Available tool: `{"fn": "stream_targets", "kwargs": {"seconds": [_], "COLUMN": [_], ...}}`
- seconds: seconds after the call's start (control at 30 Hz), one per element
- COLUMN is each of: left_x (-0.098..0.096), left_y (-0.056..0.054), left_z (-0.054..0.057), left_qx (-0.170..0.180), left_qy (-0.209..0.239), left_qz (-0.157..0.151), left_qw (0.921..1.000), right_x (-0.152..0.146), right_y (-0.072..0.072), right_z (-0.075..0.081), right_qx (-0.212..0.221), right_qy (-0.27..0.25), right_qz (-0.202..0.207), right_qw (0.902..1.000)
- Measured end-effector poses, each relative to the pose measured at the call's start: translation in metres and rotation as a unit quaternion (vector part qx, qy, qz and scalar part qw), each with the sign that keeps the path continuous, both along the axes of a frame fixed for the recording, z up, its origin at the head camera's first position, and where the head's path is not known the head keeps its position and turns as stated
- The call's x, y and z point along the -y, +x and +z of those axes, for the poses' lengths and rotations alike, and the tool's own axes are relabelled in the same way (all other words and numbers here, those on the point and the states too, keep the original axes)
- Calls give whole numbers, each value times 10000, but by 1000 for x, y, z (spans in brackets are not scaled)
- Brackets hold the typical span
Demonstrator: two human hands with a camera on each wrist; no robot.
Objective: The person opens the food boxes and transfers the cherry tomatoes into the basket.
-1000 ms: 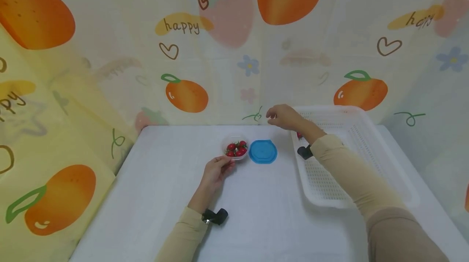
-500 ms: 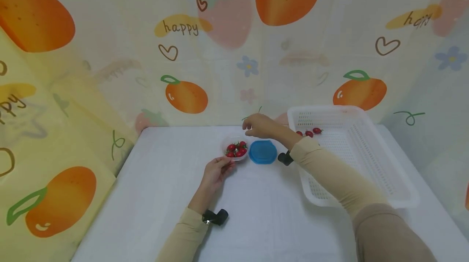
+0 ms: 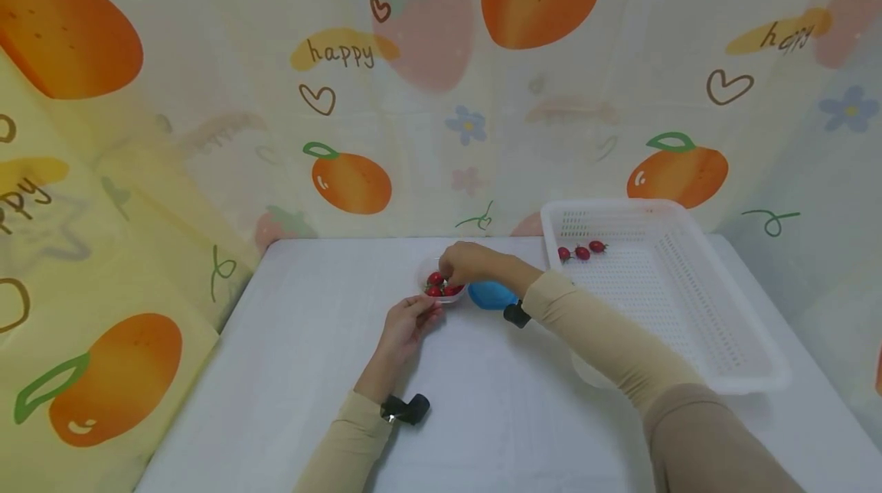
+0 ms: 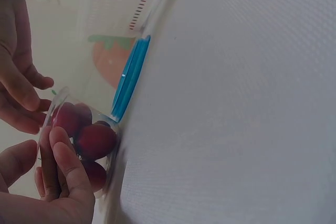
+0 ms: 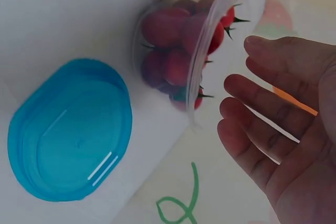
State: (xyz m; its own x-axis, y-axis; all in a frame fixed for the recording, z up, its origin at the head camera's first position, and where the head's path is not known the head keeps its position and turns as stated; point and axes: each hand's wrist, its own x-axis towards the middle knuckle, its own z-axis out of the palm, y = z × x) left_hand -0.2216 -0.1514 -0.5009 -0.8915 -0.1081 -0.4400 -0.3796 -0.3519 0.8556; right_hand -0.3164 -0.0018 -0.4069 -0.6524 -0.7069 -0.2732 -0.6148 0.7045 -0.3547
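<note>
A small clear plastic container (image 5: pixel 196 72) holding several red cherry tomatoes (image 5: pixel 165 29) with green stems stands on the white table. My left hand (image 3: pixel 408 326) pinches its near rim between thumb and fingers; the left wrist view shows those fingers (image 4: pixel 71 169) against the clear wall. Over the container's mouth is my right hand (image 3: pixel 474 263), partly covering the tomatoes in the head view. In the right wrist view its fingers are spread and loosely bent, apart from the tomatoes, with nothing between them. Just right of the container lies a blue lid (image 5: pixel 73 132), partly behind the right hand in the head view.
A large white perforated basket (image 3: pixel 747 317) stands at the right of the table, under the right forearm's far side. Three cherry tomatoes (image 3: pixel 582 253) lie in its far left corner. A fruit-printed curtain (image 3: pixel 413 164) rises behind the table's back edge.
My right hand has moved left from beside the basket, past the blue lid, and down to the container. The tomatoes in the basket have come into sight. My left hand keeps its place.
</note>
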Motion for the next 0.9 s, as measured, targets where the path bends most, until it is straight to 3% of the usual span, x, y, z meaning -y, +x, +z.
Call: {"fn": "stream_targets", "kwargs": {"seconds": [0.27,0.9], "left_x": [0,-1], "left_y": [1,-2], "left_z": [0,1], "left_qx": [-33,-99], "left_qy": [61,288], "left_qz": [29,91], "left_qw": [10000,9995], "right_x": [9,14], "right_y": [5,5], "right_z": [-14,-19], "right_qx": [-24,-187], "right_qy": [274,161], "right_qz": [-78,-19], "right_qw": [9996,9997]}}
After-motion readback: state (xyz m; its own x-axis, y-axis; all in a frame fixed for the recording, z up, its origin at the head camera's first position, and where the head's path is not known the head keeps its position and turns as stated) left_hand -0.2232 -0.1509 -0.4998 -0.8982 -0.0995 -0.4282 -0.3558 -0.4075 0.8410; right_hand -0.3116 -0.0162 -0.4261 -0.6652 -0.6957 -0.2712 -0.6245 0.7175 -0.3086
